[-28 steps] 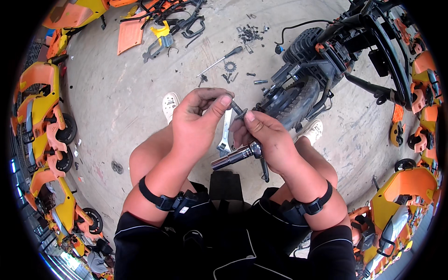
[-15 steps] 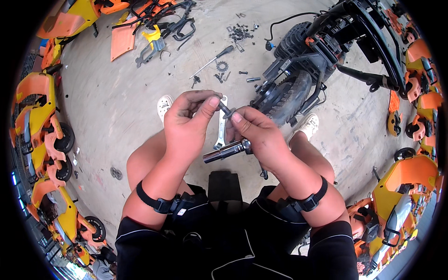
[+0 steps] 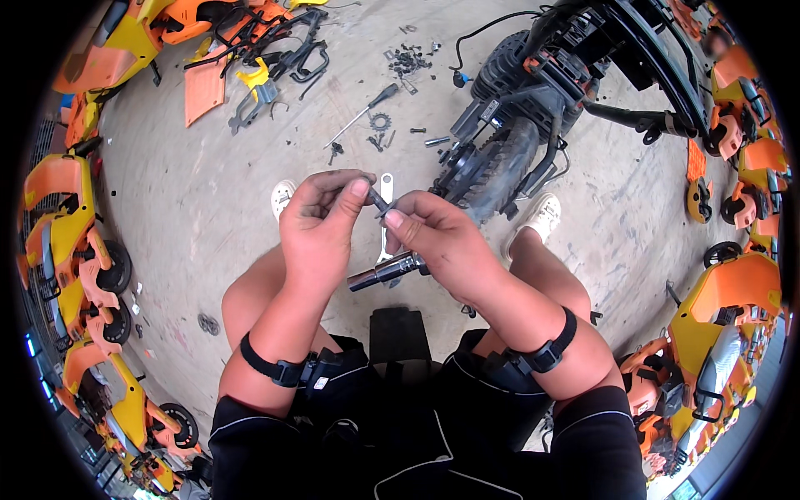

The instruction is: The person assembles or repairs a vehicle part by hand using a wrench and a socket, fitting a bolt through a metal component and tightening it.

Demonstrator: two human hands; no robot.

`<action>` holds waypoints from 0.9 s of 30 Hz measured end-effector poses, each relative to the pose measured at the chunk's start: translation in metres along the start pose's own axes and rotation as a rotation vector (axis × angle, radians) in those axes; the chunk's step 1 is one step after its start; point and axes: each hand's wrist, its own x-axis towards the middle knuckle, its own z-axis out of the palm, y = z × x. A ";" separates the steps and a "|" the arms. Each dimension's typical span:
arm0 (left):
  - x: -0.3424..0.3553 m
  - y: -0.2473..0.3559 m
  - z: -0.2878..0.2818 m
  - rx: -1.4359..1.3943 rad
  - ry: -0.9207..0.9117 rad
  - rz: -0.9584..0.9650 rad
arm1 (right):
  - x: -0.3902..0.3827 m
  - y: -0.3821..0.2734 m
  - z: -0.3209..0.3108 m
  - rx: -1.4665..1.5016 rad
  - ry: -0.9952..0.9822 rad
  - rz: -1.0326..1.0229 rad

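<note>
A dark bolt with what looks like a washer spans the gap between my two hands. My left hand is closed, pinching the bolt's upper left end between thumb and fingers. My right hand has thumb and index finger at its lower right end. Tucked under that same hand's other fingers is a socket wrench, its long chrome socket pointing left; most of its handle is hidden by the hand. Below and behind the hands, a silver adjustable wrench lies on the floor, partly covered.
A partly stripped black scooter stands ahead on the right. On the concrete floor lie a screwdriver, a toothed ring, a loose socket and a pile of bolts. Orange and yellow scooters line both sides.
The whole view has shifted, so floor items and hands sit farther left in the picture. Both hands keep their hold on the bolt, which is tilted slightly differently; the socket wrench remains in my right hand.
</note>
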 end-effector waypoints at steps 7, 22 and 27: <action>0.001 -0.002 0.005 -0.019 0.009 0.018 | -0.002 -0.003 -0.003 0.032 -0.012 0.032; 0.002 -0.003 0.007 -0.013 0.021 0.021 | -0.002 -0.004 -0.003 0.009 0.038 0.040; 0.002 -0.002 0.009 -0.022 -0.001 0.033 | 0.000 -0.002 -0.005 0.024 0.006 0.026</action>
